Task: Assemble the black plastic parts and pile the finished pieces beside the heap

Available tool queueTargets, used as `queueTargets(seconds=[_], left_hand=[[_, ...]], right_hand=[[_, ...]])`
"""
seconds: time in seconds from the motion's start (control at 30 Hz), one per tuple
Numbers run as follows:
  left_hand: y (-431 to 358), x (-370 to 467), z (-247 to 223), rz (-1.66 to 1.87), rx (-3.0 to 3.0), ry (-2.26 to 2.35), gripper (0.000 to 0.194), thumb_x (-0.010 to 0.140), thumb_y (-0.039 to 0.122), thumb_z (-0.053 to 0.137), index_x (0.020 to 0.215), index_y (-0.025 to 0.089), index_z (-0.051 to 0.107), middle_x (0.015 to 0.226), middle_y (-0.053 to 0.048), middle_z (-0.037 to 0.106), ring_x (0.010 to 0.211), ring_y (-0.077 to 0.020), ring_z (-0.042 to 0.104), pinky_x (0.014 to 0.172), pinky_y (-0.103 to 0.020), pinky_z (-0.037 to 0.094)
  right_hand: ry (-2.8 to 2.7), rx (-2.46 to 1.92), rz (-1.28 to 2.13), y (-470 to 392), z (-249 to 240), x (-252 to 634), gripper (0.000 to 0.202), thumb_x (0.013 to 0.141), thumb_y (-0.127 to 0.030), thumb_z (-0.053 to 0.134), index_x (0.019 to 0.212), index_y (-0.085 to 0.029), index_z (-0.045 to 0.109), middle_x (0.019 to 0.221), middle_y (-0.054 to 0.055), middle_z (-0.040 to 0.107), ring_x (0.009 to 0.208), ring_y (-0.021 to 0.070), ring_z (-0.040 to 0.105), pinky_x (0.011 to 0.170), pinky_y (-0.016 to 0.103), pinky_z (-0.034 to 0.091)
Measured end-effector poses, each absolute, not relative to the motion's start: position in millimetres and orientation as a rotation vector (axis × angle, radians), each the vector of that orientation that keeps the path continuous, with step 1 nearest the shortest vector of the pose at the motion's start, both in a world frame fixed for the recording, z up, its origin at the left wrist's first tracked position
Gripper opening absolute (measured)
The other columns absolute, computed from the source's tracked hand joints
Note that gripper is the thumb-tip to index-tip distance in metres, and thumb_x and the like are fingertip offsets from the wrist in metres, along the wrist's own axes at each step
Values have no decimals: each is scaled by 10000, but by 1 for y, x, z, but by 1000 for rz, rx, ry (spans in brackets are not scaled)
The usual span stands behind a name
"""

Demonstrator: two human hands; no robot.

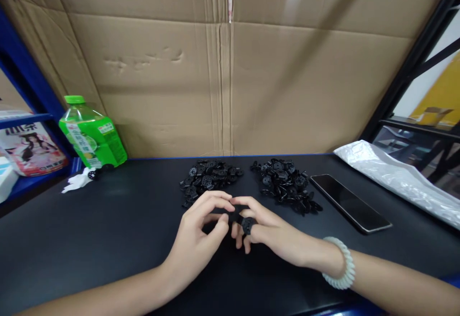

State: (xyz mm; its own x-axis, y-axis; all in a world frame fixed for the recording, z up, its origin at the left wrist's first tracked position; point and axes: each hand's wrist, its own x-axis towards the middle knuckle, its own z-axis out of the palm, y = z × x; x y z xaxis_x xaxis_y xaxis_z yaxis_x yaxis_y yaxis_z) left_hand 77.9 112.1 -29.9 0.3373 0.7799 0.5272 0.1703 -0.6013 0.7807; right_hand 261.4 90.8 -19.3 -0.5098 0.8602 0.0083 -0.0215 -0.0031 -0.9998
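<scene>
My left hand (203,230) and my right hand (264,222) meet over the front middle of the black table. Between them they hold a small black part with a round, perforated end (247,225). The left thumb and fingertips pinch its left side, while the right fingers close round the disc end. Fingers hide some of the part. Just beyond my hands lie two heaps of small black parts: a left pile (212,177) with perforated round faces and a right pile (283,182) of thin disc-like pieces.
A dark phone (350,203) lies right of the piles, beside a silvery padded bag (398,177). At the back left stands a green bottle (95,136), with a crumpled white tissue (77,181) and a black part near its base. A cardboard wall (161,86) closes the table's back.
</scene>
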Motion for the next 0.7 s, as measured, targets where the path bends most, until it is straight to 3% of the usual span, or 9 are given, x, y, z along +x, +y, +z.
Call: queueTargets(seconds=[0.17,0.33,0.57,0.7], left_hand=[[110,78,-27,1152,2044,839,191,831,95,516,872,209,664,1105,-63,584,925,-167,646,724,-246,588],[109,80,-25,1101,2042,873,165,818,114,503,824,188,651,1046,-77,611,898,-173,647,676,-237,584],[111,79,-27,1025,2088,847,188,816,96,485,835,188,648,1023,-70,631,893,-172,651,701,-256,578],[109,79,-28,1023,2185,807,219,811,57,481,876,198,635,997,-51,646,883,-169,652,746,-283,574]], right_hand=[[-2200,-1156,721,100,10,295,380,666,-53,505,1010,-213,508,911,7,600,771,154,553,708,309,454],[-2252,-1278,-23,117,34,337,373,701,-86,544,1058,-192,528,1052,63,587,999,228,530,899,385,441],[-2247,-1457,-218,135,31,369,518,764,-121,503,1277,-167,452,1248,125,530,1200,285,468,1032,462,390],[-2169,-1372,-169,127,31,352,465,795,-110,468,1258,-162,470,1226,132,544,1171,282,486,1021,483,396]])
